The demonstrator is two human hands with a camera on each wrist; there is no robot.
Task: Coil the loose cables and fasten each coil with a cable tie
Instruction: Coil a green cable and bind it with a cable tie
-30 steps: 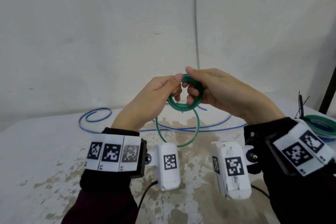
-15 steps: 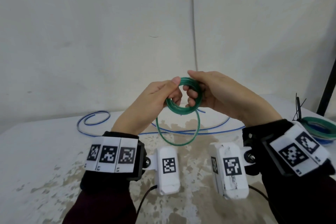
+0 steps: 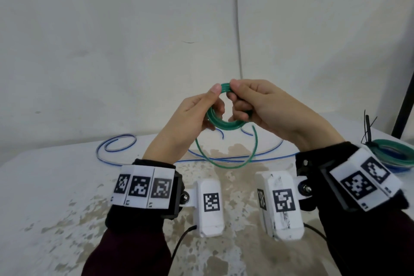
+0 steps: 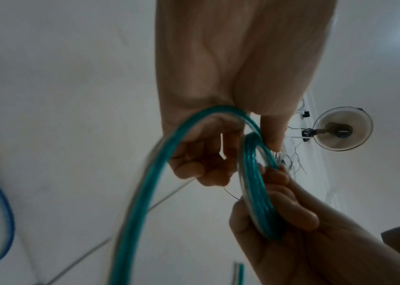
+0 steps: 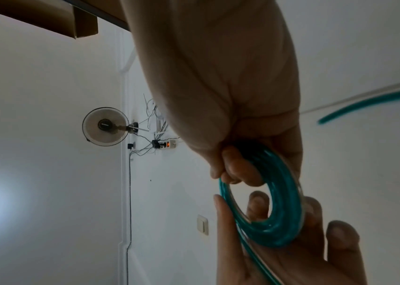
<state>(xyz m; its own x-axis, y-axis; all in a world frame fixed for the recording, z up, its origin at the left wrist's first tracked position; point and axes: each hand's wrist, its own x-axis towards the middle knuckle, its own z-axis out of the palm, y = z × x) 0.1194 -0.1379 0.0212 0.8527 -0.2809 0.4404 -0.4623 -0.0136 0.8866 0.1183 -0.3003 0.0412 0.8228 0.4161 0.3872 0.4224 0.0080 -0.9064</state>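
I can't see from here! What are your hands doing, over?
Both hands, left and right, gripping green coil. Tail hanging loose, untied. Nothing in the way.

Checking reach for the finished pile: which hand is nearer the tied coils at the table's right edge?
Right. The right hand holds the green coil mid-table, nearer the tied coils; the left hand grips it farther away.

Bare white wall (image 3: 112, 51), wall-mounted fan (image 5: 106, 130).

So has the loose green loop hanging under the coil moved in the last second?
Yes. The hanging green loop has risen: its lowest bend now dips less far below the blue cable lying on the table.
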